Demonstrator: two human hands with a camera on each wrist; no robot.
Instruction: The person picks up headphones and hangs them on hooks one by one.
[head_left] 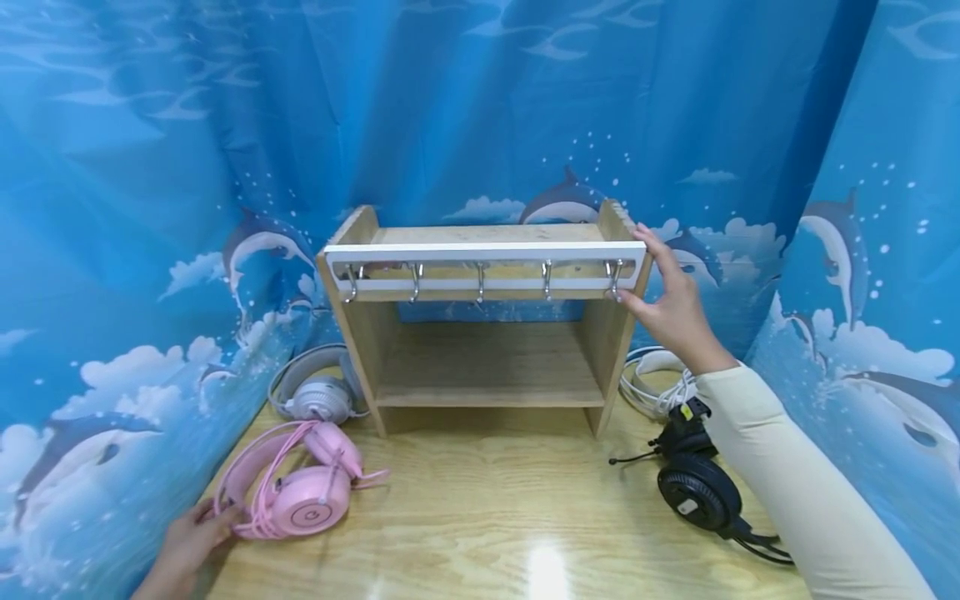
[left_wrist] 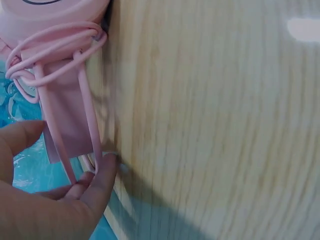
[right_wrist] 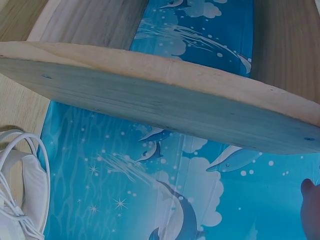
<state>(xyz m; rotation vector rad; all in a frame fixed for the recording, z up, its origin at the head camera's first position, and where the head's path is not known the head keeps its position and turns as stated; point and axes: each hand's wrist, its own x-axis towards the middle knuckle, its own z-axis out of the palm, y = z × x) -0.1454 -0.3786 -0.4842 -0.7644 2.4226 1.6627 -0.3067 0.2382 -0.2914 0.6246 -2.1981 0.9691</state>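
A wooden shelf unit (head_left: 487, 396) stands at the back of the table, with a white rail (head_left: 480, 250) of several metal hooks (head_left: 481, 282) across its upper front. My right hand (head_left: 678, 321) grips its upper right corner, thumb by the end hook and fingers along the side panel. In the right wrist view, the side panel (right_wrist: 165, 102) shows large and only part of a finger appears. Low on the left, my left hand (left_wrist: 60, 200) holds the pink headphones (head_left: 311, 504) at the headband (left_wrist: 72, 110), its fingers at the looped pink cable (left_wrist: 87, 100).
Grey-white headphones (head_left: 321, 398) lie behind the pink pair, left of the shelf. White headphones with a coiled cable (head_left: 660, 387) and black headphones (head_left: 701, 492) with a microphone lie at the right, partly hidden by my right sleeve. A blue dolphin-print curtain (head_left: 480, 108) surrounds the table.
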